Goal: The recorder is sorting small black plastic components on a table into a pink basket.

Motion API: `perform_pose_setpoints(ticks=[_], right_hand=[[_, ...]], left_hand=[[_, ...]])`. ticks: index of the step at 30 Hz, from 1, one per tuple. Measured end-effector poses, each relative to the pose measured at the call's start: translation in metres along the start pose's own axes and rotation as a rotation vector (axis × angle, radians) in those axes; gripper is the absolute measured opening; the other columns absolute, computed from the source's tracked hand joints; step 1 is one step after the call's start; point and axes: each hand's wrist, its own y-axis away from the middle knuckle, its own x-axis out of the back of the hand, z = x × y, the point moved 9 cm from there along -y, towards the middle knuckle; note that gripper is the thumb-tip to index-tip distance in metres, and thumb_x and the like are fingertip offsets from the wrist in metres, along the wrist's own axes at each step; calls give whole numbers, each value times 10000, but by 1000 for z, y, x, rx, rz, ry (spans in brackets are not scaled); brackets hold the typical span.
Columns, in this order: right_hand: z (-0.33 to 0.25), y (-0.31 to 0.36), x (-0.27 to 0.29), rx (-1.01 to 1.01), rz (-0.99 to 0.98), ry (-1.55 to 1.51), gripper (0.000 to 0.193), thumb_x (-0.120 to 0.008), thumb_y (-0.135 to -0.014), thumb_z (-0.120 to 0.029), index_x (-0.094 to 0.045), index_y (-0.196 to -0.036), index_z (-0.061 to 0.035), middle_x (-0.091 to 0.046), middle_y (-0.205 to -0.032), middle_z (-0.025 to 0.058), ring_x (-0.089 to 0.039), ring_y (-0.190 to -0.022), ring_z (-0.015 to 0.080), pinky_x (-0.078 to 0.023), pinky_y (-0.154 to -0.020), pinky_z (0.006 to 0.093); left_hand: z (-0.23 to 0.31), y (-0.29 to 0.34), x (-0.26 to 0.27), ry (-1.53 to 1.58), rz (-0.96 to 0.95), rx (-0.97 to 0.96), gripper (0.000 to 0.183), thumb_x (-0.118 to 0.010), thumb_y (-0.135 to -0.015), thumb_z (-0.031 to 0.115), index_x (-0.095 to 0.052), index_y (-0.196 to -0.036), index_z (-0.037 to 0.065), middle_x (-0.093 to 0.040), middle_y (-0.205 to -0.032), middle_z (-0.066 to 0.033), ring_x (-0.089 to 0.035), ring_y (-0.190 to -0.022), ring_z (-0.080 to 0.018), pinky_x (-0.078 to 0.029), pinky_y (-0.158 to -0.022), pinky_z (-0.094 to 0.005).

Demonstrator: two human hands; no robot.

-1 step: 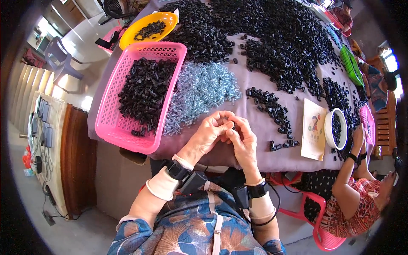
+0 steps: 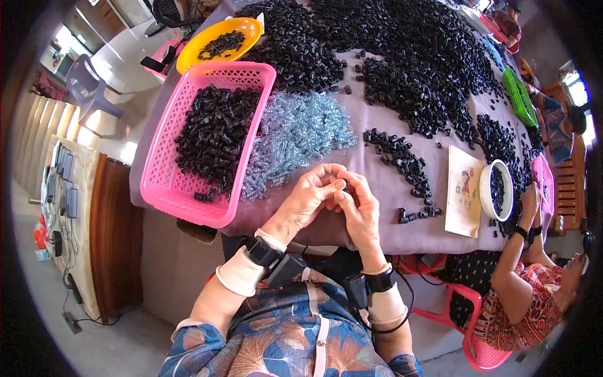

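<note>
My left hand and my right hand meet over the table's near edge, fingertips pinched together. Between them is a small black plastic piece, mostly covered by the fingers. Just beyond my left hand spreads a heap of small clear, bluish plastic parts. Left of that heap stands a pink mesh basket, partly filled with black plastic pieces. Nearest my right hand, a loose trail of black pieces runs along the cloth.
A large mass of black pieces covers the table's far part. An orange plate sits at the far left. At right lie a booklet and a white bowl, beside a seated co-worker. A wooden cabinet stands at left.
</note>
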Motion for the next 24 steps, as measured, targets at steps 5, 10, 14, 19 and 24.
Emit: perform_pose_setpoints(ticks=[5, 10, 14, 19, 24], right_hand=[[-1, 0, -2, -22, -4, -5, 265, -562, -832, -4, -542, -1096, -1, -531, -1073, 39, -518, -818, 84, -461, -672, 207], [-6, 1, -1, 31, 6, 69, 217, -545, -839, -28, -546, -1055, -12, -519, -1058, 58, -544, -818, 110, -471, -663, 223], [-5, 1, -1, 48, 12, 87, 211, -544, -839, -25, -543, -1049, -12, -517, -1051, 59, -544, -812, 111, -472, -664, 224], [-4, 5, -3, -41, 22, -47, 266, -541, -858, -39, -550, -1123, -19, -524, -1059, 43, -539, -817, 95, -474, -672, 215], [2, 1, 2, -21, 22, 3, 273, -548, -865, -59, -560, -1136, -23, -546, -1043, 28, -537, -810, 78, -469, -678, 204]], left_hand=[[0, 1, 0, 7, 15, 9, 289, -620, -852, 109, -520, -1121, 88, -616, -928, 17, -580, -752, -66, -470, -609, -212], [0, 2, -4, 19, -2, 20, 291, -623, -850, 112, -517, -1121, 98, -615, -921, 26, -575, -742, -58, -465, -600, -209], [0, 3, -5, 27, 3, 25, 297, -624, -849, 110, -513, -1125, 98, -615, -917, 22, -577, -743, -61, -467, -600, -210], [-4, 2, -1, 37, 36, 3, 294, -618, -852, 99, -512, -1126, 90, -618, -891, 13, -581, -713, -72, -483, -592, -222], [-2, 1, 2, 87, 14, -77, 289, -616, -851, 94, -519, -1121, 64, -622, -855, 0, -590, -689, -91, -494, -592, -235]])
